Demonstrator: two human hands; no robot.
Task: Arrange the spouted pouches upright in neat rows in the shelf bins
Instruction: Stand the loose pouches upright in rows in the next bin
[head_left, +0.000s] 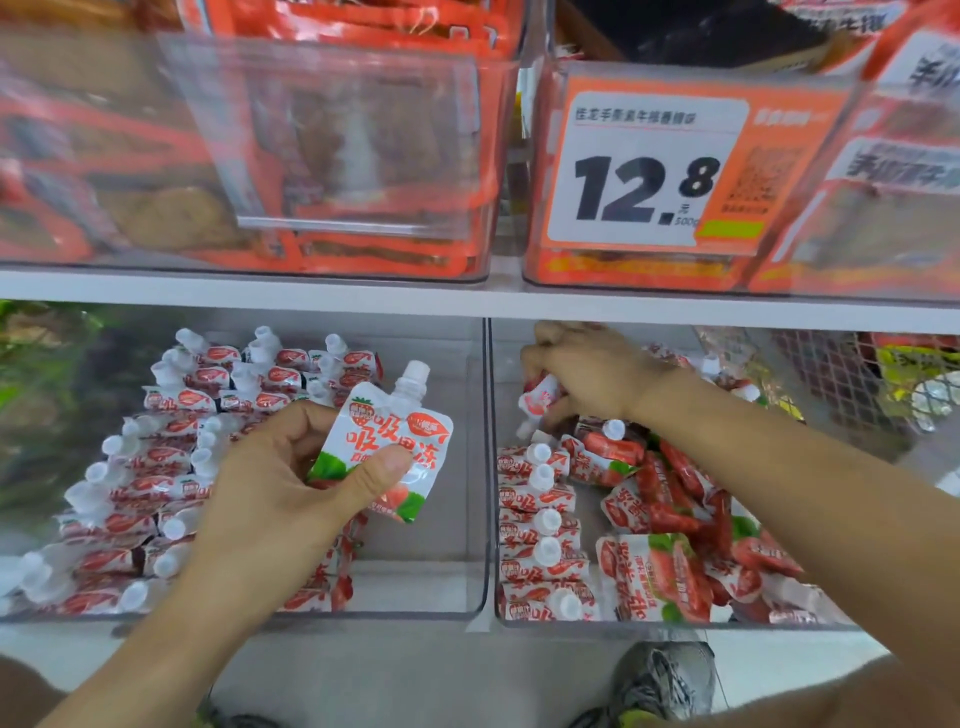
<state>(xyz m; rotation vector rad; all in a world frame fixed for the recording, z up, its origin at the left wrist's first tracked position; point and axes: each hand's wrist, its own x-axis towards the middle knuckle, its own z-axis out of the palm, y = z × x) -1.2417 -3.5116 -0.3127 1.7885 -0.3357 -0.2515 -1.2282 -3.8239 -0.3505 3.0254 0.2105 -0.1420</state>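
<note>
My left hand (291, 478) holds a white and red spouted pouch (395, 436) upright over the left clear bin (415, 587), thumb pressed on its front. Rows of standing pouches (171, 467) fill the left part of that bin. My right hand (587, 374) reaches deep into the right clear bin (493, 467) and grips another pouch (537, 397), spout pointing down. One neat column of upright pouches (540, 519) lines the right bin's left wall. A loose heap of pouches (691, 525) lies beside it.
A white shelf edge (467, 299) runs above both bins. The upper shelf carries clear bins of orange snack packs (311, 156) and a price tag reading 12.8 (649, 166). A mesh basket (857, 374) stands at far right. A shoe (660, 680) is on the floor below.
</note>
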